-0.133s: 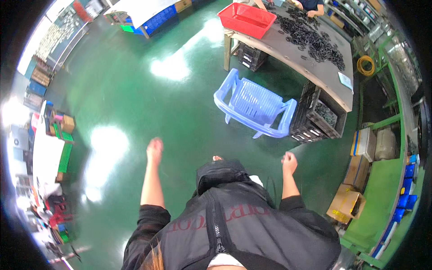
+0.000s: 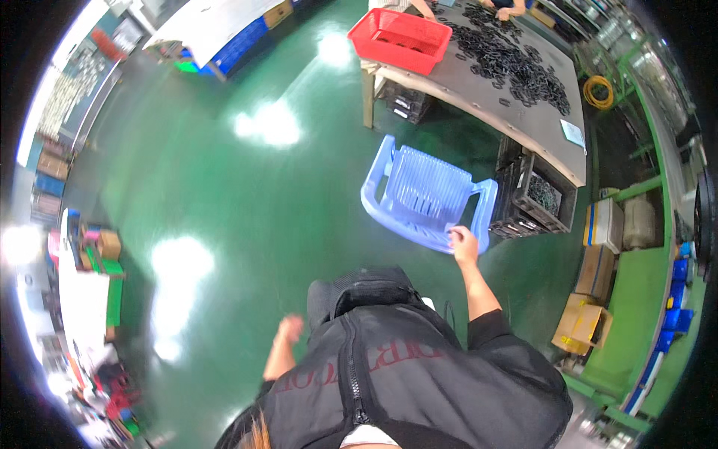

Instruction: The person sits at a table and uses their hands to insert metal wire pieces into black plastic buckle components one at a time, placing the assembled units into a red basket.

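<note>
My R hand is half-open, grip looks empty, right by the blue plastic armchair near the tabletop; contact unclear. L hand: blurry, can't tell. Prob reach stage imo; grabbing it'd need wider fingers.

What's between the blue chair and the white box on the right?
The head view shows black crates between the blue chair and the white box, then a strip of green floor.

White glare pools on the bright green floor — toward the rim, straight edges bow into blackness.
</note>
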Tool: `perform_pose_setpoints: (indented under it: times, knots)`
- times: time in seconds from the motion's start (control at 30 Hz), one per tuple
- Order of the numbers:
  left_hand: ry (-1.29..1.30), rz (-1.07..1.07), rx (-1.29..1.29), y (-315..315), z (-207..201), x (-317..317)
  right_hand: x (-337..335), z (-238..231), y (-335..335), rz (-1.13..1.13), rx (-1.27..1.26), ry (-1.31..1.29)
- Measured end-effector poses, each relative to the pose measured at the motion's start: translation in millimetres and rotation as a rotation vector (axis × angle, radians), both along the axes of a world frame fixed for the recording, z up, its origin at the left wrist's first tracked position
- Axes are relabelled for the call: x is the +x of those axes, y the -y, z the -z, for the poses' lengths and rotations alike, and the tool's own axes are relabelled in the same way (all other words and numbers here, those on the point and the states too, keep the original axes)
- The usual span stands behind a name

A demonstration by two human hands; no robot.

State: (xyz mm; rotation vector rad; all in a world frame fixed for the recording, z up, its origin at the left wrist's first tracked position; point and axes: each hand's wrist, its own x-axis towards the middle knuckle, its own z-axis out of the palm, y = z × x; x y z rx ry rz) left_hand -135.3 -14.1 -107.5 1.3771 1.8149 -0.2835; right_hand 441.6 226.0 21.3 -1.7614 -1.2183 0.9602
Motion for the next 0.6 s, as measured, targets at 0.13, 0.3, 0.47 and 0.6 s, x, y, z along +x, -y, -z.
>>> perform_pose_setpoints:
  times: [0.13,0.3,0.47,0.6]
  knots:
    - [0.019,0.106,-0.411,29.9,8.5,-21.0,-102.5,-8.3,-116.8,-0.299,-0.07,0.17]
    - [-0.069,-0.103,-0.446,-127.4,-27.7,-192.1,-173.8,53.8,-183.7,-0.44,-0.439,0.256]
    - [0.172,-0.701,0.203,-457.0,-87.0,-339.1,-212.2,44.8,-187.1,-0.335,-0.872,0.38]
    - [0.345,-0.494,0.59,-773.6,-212.6,-249.3,-237.2,64.1,-224.3,-0.15,-1.014,0.424]
